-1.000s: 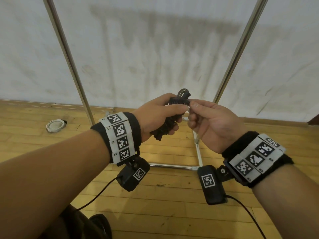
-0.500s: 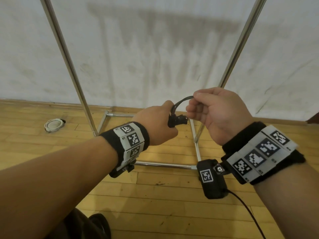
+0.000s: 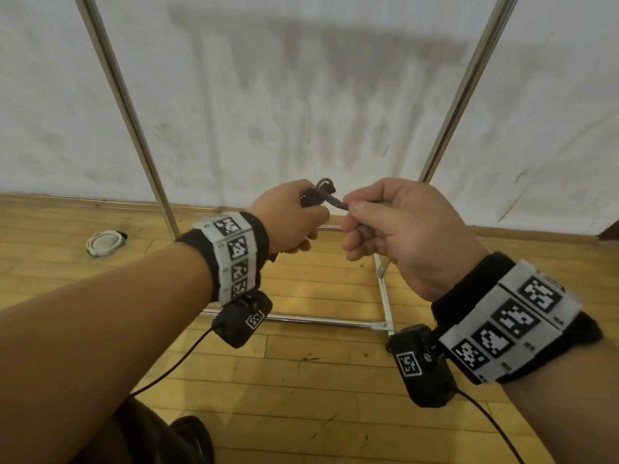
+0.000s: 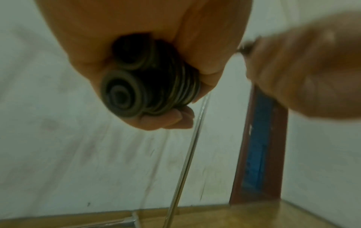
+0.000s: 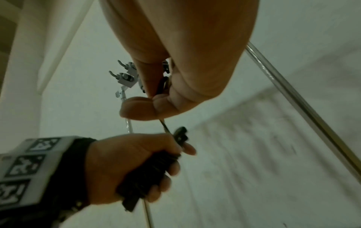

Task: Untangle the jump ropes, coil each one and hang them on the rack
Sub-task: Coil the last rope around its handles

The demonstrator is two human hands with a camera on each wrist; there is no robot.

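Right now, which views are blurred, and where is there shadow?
Head view: sharp; a streaked shadow lies on the wall. Left wrist view: the right hand is motion-blurred. Right wrist view: dim, and the left hand is soft.

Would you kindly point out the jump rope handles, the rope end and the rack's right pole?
jump rope handles (image 4: pixel 125 92): left wrist view, round butt end of nearer handle.
rope end (image 3: pixel 336 203): head view, stretch between the hands.
rack's right pole (image 3: pixel 469 78): head view, mid-shaft.
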